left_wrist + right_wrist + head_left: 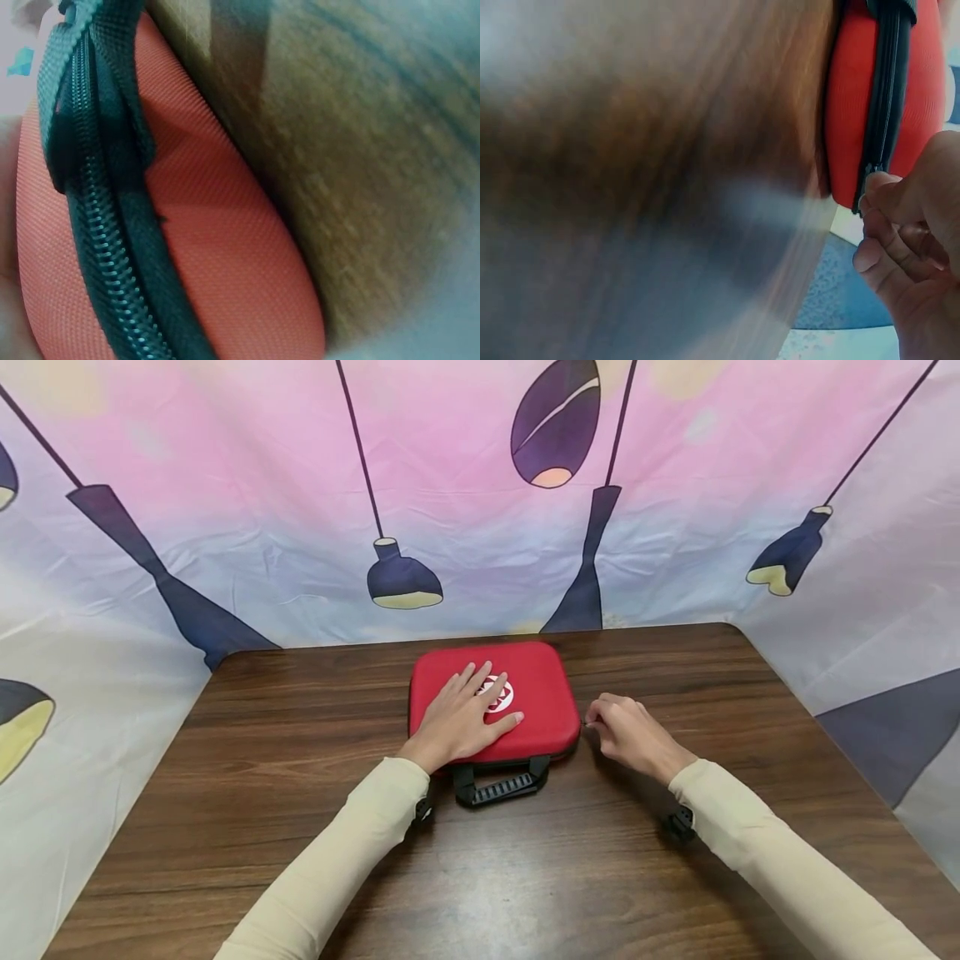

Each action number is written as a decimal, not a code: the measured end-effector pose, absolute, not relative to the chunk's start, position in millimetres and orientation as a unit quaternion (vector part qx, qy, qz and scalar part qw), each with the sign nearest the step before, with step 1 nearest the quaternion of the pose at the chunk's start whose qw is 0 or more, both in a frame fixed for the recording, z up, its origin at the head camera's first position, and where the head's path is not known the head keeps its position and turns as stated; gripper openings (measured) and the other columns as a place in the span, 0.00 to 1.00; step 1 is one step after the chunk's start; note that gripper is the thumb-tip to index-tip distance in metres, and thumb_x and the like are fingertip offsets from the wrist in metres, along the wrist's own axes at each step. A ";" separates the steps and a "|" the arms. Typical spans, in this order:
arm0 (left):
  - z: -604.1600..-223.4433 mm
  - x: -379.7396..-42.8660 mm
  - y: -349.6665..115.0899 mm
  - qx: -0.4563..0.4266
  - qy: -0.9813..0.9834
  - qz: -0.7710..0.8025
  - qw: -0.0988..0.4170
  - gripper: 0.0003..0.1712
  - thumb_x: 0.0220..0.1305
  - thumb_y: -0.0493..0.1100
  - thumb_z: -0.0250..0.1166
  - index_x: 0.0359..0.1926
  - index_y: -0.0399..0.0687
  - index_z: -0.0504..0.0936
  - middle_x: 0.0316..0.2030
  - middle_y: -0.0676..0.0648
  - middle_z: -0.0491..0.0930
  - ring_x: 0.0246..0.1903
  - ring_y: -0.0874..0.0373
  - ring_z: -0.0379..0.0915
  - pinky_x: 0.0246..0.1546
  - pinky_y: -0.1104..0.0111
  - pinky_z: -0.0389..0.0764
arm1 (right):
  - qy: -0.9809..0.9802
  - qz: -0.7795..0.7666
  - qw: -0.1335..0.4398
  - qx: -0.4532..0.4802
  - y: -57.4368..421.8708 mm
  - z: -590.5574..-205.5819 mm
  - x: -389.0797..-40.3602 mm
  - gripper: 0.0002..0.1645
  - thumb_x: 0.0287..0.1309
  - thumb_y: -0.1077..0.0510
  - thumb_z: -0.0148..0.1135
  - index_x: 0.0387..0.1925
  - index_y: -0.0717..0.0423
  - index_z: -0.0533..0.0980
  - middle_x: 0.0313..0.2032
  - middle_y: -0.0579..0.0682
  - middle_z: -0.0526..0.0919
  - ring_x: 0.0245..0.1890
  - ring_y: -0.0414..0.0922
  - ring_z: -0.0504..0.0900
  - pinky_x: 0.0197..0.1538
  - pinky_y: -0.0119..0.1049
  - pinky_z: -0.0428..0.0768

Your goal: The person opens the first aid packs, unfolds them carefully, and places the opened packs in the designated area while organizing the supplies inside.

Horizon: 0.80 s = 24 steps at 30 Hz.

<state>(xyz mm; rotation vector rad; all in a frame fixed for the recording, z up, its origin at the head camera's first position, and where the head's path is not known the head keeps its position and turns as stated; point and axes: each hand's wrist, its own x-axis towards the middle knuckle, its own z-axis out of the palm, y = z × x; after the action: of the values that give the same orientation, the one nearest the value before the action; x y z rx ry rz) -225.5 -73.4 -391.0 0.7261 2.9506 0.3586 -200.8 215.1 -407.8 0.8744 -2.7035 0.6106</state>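
One case (543, 681) lies under spread left fingers (495, 690); right fingers (891, 196) pinch its zipper pull (862, 202).

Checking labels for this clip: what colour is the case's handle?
Black. The handle of the case shows best in the head view.

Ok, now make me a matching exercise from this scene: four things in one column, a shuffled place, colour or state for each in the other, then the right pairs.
Column one
1. Left grip
2. Right grip
3. Handle
4. Table

Column two
A. Pinching at the zipper
B. Brown, with a wood-grain pattern
C. Resting on top of the red case
D. Black, on the case's side toward the person

Pairs: 1-C, 2-A, 3-D, 4-B
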 end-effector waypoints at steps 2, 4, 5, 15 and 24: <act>-391.2 -225.3 -73.3 0.237 0.963 0.117 0.042 0.47 0.69 0.71 0.52 0.81 0.59 0.53 0.80 0.46 0.44 0.79 0.46 0.35 0.77 0.56 0.37 | -0.923 0.208 0.120 0.300 215.2 -408.8 -196.1 0.08 0.51 0.75 0.64 0.30 0.62 0.81 0.30 0.52 0.81 0.32 0.48 0.82 0.36 0.44 0.83; -391.3 -225.2 -73.0 0.238 0.963 0.118 0.042 0.47 0.69 0.71 0.52 0.80 0.59 0.53 0.80 0.46 0.44 0.79 0.46 0.36 0.77 0.56 0.38 | -0.923 0.208 0.121 0.299 215.1 -409.6 -191.9 0.08 0.51 0.75 0.64 0.30 0.62 0.81 0.30 0.51 0.80 0.32 0.47 0.82 0.36 0.43 0.83; -391.4 -225.2 -72.8 0.238 0.963 0.118 0.043 0.47 0.69 0.71 0.52 0.80 0.59 0.53 0.80 0.46 0.44 0.79 0.46 0.35 0.77 0.56 0.38 | -0.924 0.207 0.121 0.298 215.1 -409.9 -189.9 0.08 0.51 0.75 0.64 0.30 0.62 0.81 0.30 0.51 0.80 0.32 0.47 0.82 0.36 0.43 0.83; -391.1 -225.3 -71.3 0.236 0.964 0.117 0.045 0.47 0.69 0.71 0.52 0.81 0.59 0.53 0.80 0.46 0.44 0.79 0.46 0.36 0.77 0.55 0.38 | -0.922 0.217 0.122 0.297 210.5 -411.9 -173.7 0.09 0.50 0.75 0.66 0.29 0.61 0.81 0.29 0.47 0.80 0.31 0.45 0.82 0.36 0.41 0.83; -391.6 -226.7 -72.5 0.232 0.965 0.112 0.041 0.47 0.68 0.72 0.51 0.81 0.59 0.52 0.80 0.46 0.43 0.79 0.46 0.35 0.77 0.55 0.38 | -0.909 0.239 0.131 0.314 197.7 -415.0 -163.0 0.08 0.52 0.73 0.70 0.28 0.59 0.81 0.27 0.45 0.80 0.28 0.39 0.80 0.33 0.37 0.82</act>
<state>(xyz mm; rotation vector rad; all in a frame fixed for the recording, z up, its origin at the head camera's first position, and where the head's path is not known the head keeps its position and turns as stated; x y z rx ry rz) -226.7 -72.5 -391.6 0.7095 2.9568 0.3424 -163.0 197.7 -415.0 0.9130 -2.6413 0.6939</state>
